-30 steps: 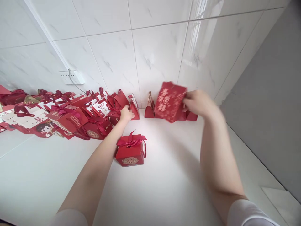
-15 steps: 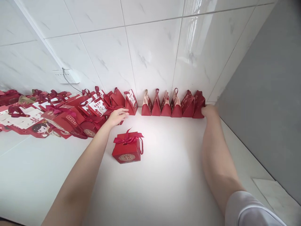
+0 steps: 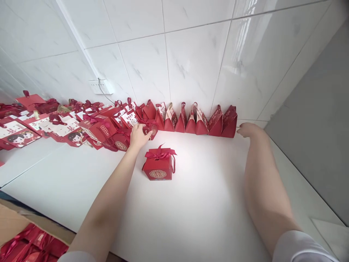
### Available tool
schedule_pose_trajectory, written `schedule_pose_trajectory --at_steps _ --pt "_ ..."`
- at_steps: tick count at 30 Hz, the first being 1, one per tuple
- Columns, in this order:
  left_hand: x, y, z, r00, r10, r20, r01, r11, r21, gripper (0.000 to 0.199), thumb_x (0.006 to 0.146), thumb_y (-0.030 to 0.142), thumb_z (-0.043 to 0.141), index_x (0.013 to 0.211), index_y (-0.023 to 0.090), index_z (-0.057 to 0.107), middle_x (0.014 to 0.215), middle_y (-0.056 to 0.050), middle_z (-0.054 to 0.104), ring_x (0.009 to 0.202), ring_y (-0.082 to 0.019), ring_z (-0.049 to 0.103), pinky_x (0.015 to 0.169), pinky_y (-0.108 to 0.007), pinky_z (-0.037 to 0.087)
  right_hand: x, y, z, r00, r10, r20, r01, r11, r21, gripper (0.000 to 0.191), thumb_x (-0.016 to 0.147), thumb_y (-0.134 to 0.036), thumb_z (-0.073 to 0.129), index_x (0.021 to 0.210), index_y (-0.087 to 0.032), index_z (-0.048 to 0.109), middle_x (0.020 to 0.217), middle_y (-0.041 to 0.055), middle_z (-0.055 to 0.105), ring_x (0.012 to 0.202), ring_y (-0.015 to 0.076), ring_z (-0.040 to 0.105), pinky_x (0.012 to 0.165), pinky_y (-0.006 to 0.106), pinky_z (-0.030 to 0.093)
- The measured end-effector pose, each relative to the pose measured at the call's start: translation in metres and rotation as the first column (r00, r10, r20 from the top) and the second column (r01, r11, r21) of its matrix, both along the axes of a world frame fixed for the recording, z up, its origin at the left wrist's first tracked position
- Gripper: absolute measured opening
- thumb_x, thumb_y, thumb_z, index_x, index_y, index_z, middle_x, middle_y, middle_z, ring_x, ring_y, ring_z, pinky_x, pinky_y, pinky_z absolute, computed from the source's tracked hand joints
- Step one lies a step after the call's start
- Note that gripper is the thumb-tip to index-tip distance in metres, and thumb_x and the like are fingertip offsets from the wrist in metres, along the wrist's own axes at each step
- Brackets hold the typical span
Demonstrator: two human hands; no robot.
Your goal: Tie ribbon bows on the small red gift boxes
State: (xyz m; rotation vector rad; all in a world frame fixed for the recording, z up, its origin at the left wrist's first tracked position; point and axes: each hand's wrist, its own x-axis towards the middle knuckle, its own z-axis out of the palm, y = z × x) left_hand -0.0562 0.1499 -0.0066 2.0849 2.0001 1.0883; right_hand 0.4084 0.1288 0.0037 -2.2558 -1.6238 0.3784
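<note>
Both boxes are likely light, stiffish card, crushable at the peaks; low side walls are offering the best hold. End box is standing just beside your right hand, half-curled, pinching nothing. Your left hand, thumb apart, is touching the bow box; can't tell if it's gripping.

One head-worn camera looks forward and steeply down over the white tabletop, fairly close.

Bright, soft light; streaky glare high on tiled wall, faint shadow left of my right forearm; wide-angle stretch toward edges, corners darker
</note>
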Motion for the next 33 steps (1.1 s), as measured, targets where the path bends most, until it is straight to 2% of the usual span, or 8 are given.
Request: schedule_pose_trajectory --at_steps 3,8,12,14,17,20,26,33 --pt "0.004 -0.006 0.010 0.992 -0.108 0.058 0.111 0.992 -0.059 0.037 0.084 0.040 0.062 0.114 0.017 0.062 0.131 -0.014 0.057 0.129 -0.032 0.048 0.114 -0.046 0.034 -0.002 -0.018 0.033 0.999 -0.016 -0.031 0.016 1.000 0.009 0.046 0.096 -0.034 0.053 0.135 -0.009 0.054 0.136 0.0307 0.052 0.116 0.0353 0.058 0.089 0.046 0.047" --pt "0.009 -0.044 0.031 0.903 -0.357 0.241 0.419 0.856 -0.303 0.050 0.094 0.057 0.041 0.120 0.021 0.063 0.121 -0.010 0.068 0.109 -0.024 0.066 0.097 -0.039 0.051 -0.074 -0.051 0.074 0.891 0.420 -0.173 -0.380 0.897 0.224 0.044 0.096 -0.046 0.049 0.134 -0.025 0.056 0.135 0.0104 0.061 0.120 0.0266 0.058 0.098 0.039 0.044" --pt "0.008 -0.086 0.037 0.816 -0.483 0.317 0.575 0.624 -0.529 0.067 0.074 0.055 0.074 0.134 0.030 0.058 0.141 -0.009 0.057 0.131 -0.031 0.053 0.105 -0.042 0.047 -0.157 -0.070 0.062 0.474 0.826 -0.304 -0.793 0.551 0.260 0.052 0.093 -0.058 0.050 0.134 -0.027 0.055 0.143 0.0062 0.056 0.129 0.0266 0.053 0.106 0.040 0.042" --pt "0.001 -0.102 0.037 0.804 -0.489 0.339 0.588 0.565 -0.579 0.099 0.062 0.043 0.086 0.149 0.036 0.038 0.157 -0.008 0.038 0.144 -0.034 0.036 0.110 -0.045 0.042 -0.184 -0.079 0.049 0.457 0.825 -0.332 -0.821 0.535 0.200 0.064 0.091 -0.065 0.048 0.140 -0.025 0.048 0.147 0.0099 0.051 0.131 0.0291 0.051 0.107 0.043 0.041" --pt "-0.014 -0.117 0.034 0.821 -0.397 0.410 0.568 0.641 -0.517 0.111 0.069 0.034 0.081 0.155 0.040 0.013 0.164 -0.007 0.020 0.149 -0.035 0.025 0.111 -0.049 0.041 -0.197 -0.091 0.038 0.390 0.800 -0.456 -0.870 0.482 0.103 0.070 0.092 -0.069 0.042 0.144 -0.022 0.041 0.109 0.0109 0.074 0.108 0.0271 0.067 0.098 0.043 0.047" --pt "-0.025 -0.118 0.027 0.822 -0.332 0.462 0.551 0.665 -0.503 0.100 0.074 0.022 0.070 0.155 0.038 0.015 0.162 -0.008 0.026 0.148 -0.034 0.025 0.106 -0.048 0.045 -0.190 -0.096 0.036 0.452 0.786 -0.422 -0.789 0.573 0.220 0.062 0.094 -0.069 0.037 0.131 -0.023 0.052 0.073 0.0030 0.073 0.081 0.0229 0.070 0.083 0.038 0.051" --pt "-0.009 -0.107 -0.006 0.773 -0.329 0.542 0.585 0.699 -0.412 0.069 0.074 0.016 0.054 0.142 0.029 0.047 0.140 -0.008 0.057 0.118 -0.027 0.061 0.090 -0.041 0.054 -0.187 -0.082 0.017 0.529 0.684 -0.502 -0.657 0.705 0.268 0.065 0.094 -0.067 0.040 0.143 -0.025 0.041 0.131 0.0098 0.064 0.116 0.0244 0.063 0.100 0.038 0.045" --pt "0.007 -0.123 0.004 0.790 -0.381 0.480 0.532 0.816 -0.228 0.026 0.091 0.040 0.054 0.109 0.023 0.062 0.127 -0.008 0.061 0.125 -0.026 0.054 0.113 -0.046 0.036 -0.174 -0.088 0.030 0.662 0.595 -0.457 -0.594 0.787 0.164 0.059 0.095 -0.065 0.041 0.137 -0.024 0.046 0.069 0.0007 0.070 0.057 0.0191 0.066 0.077 0.037 0.051"
